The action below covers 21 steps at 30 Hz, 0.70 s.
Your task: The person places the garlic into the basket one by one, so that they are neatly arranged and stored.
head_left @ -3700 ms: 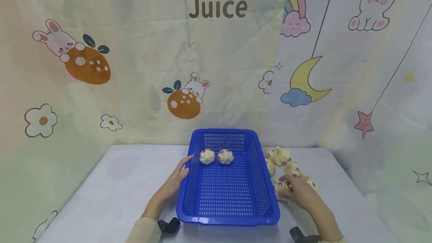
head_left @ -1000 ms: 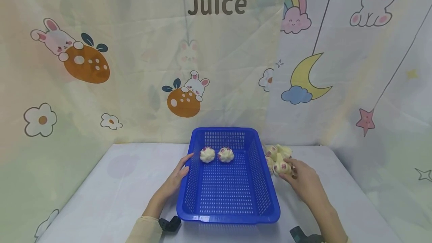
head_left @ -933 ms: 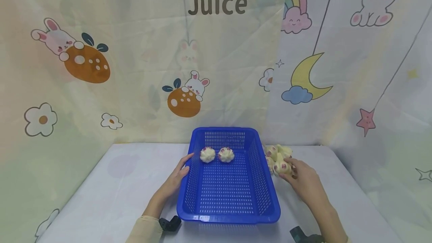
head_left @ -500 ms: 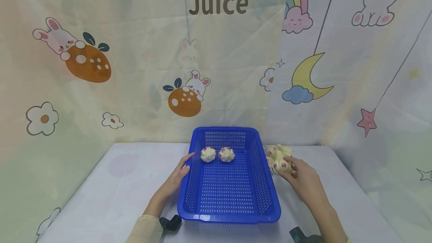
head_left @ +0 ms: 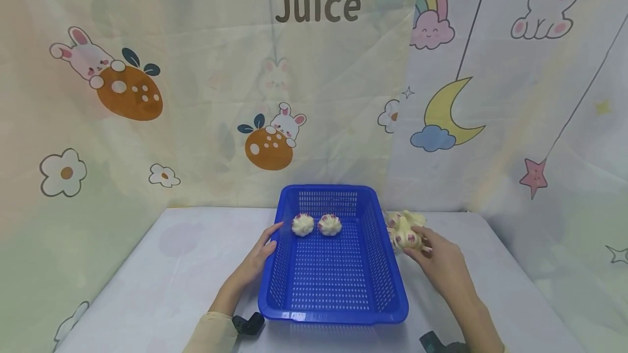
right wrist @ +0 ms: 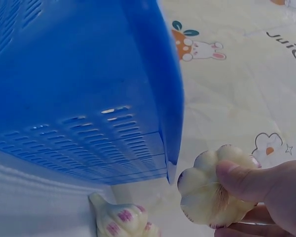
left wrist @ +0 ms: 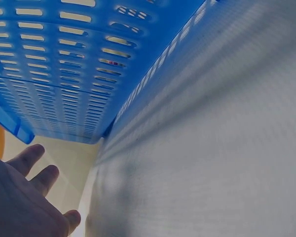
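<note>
My right hand (head_left: 436, 257) pinches a garlic bulb (right wrist: 200, 200) between thumb and fingers, just outside the basket's right wall. The bulb is cream with purple streaks, its root end facing the right wrist camera. Close by, more garlic bulbs (head_left: 396, 219) are bunched along the outside of that wall, partly covered by the held one. A blue perforated basket (head_left: 333, 317) stands in the middle of the table, with two garlic bulbs (head_left: 302, 225) side by side near its back end. At its left rim lies my left hand (head_left: 252, 260), fingers extended.
A white cloth covers the table (head_left: 196, 266). Behind it hangs a printed curtain (head_left: 333, 97) with rabbits and the word Juice. Dark wrist devices (head_left: 248, 324) show near both wrists.
Over the whole span, my right hand has shifted from the front of the loose garlic back toward the pile, and the bulbs now sit bunched closer together. My left hand and the basket stay put.
</note>
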Each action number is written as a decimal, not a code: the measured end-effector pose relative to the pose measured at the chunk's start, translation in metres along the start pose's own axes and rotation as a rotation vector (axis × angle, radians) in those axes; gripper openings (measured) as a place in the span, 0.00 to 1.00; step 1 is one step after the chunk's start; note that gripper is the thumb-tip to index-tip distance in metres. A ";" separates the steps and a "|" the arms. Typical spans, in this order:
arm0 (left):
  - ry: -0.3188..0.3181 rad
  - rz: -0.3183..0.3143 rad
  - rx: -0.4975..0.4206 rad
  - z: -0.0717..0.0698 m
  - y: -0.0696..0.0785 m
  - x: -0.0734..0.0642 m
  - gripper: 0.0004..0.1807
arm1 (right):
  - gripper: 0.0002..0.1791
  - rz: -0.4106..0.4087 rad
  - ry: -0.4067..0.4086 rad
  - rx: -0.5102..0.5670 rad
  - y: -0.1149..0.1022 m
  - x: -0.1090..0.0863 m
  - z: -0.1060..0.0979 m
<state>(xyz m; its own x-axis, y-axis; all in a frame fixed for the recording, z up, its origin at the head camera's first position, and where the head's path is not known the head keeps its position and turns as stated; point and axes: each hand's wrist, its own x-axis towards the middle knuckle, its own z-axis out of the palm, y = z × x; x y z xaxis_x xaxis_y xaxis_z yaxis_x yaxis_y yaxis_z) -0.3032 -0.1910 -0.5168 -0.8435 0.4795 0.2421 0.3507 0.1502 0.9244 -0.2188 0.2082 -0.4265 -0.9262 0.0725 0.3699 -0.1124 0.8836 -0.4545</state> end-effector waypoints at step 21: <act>0.004 -0.019 -0.024 0.002 0.000 0.001 0.27 | 0.27 -0.032 0.042 0.036 -0.007 -0.002 0.002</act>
<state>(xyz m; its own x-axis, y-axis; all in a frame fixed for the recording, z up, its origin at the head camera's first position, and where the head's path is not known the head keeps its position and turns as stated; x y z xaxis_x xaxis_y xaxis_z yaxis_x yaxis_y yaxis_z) -0.3031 -0.1893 -0.5170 -0.8512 0.4737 0.2257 0.3251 0.1384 0.9355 -0.2165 0.2008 -0.4256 -0.9063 0.0645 0.4176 -0.1549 0.8688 -0.4703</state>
